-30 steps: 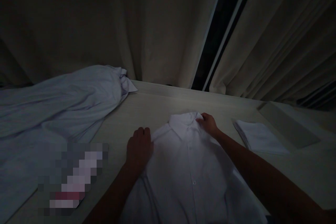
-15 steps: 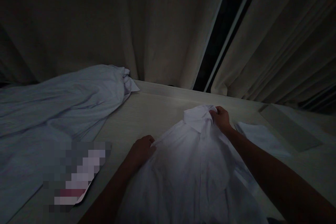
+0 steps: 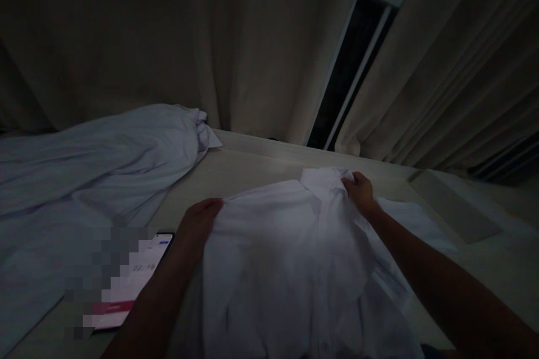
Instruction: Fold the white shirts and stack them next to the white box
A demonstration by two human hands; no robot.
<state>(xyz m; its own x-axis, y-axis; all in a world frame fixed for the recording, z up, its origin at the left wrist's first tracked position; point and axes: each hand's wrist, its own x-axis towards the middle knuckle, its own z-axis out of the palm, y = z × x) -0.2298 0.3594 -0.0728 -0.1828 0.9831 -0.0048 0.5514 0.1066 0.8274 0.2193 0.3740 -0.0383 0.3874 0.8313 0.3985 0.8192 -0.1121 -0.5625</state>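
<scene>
A white button-up shirt with a collar hangs down toward me between my two hands. At its left shoulder edge, my left hand grips the cloth with fingers pressed together. My right hand pinches the right end of the collar. The cloth between the hands is drawn fairly taut along the shoulder. Buttons run down the front placket, and the shirt's lower part leaves the view at the bottom.
More white garments lie in a heap on the left. A lit phone, partly blurred out, rests near my left forearm. Folded white cloth and a pale flat box-like thing lie right. Curtains hang behind the pale surface.
My left hand has moved left and up, pulling the shirt's shoulder outward so the cloth spreads wider. The right hand stays at the collar, shifted slightly right.
</scene>
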